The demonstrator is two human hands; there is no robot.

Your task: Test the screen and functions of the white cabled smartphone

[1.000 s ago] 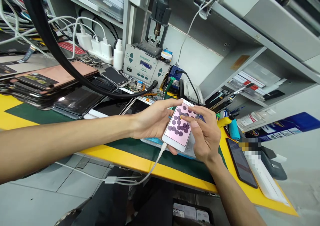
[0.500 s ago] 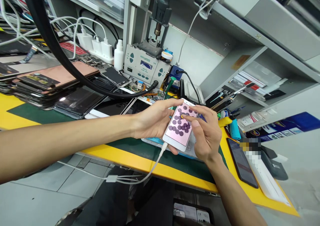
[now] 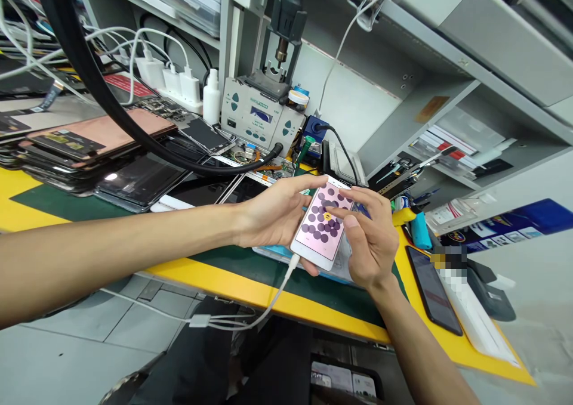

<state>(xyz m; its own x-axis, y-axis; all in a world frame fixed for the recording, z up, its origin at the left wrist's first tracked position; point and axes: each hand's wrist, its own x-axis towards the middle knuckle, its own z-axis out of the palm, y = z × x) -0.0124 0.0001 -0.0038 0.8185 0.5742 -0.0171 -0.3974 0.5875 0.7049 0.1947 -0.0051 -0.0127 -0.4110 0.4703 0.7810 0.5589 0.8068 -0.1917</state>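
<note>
A white smartphone [image 3: 306, 251] lies tilted in my left hand [image 3: 277, 214], whose fingers and thumb wrap around its left side and back. Its lit pink screen shows several dark purple circles and a small yellow round mark. My right hand [image 3: 367, 235] is over the phone's right side, with the index fingertip at the screen and the other fingers apart, one near the upper right edge. Plugged into the phone's bottom end is a white charging cable [image 3: 278, 296], which hangs past the bench edge to a splitter block [image 3: 200, 321].
Stacked phone parts [image 3: 85, 148] crowd the left of the green-and-yellow bench. Behind stand a hot air station [image 3: 253, 118] and a white bottle [image 3: 211, 98]. A thick black hose [image 3: 120, 124] arches in front. At right lies a dark phone [image 3: 433, 291] beside a long white box [image 3: 483, 327].
On the screen, the yellow mark has shifted slightly downward. Both hands and the phone stay in nearly the same place.
</note>
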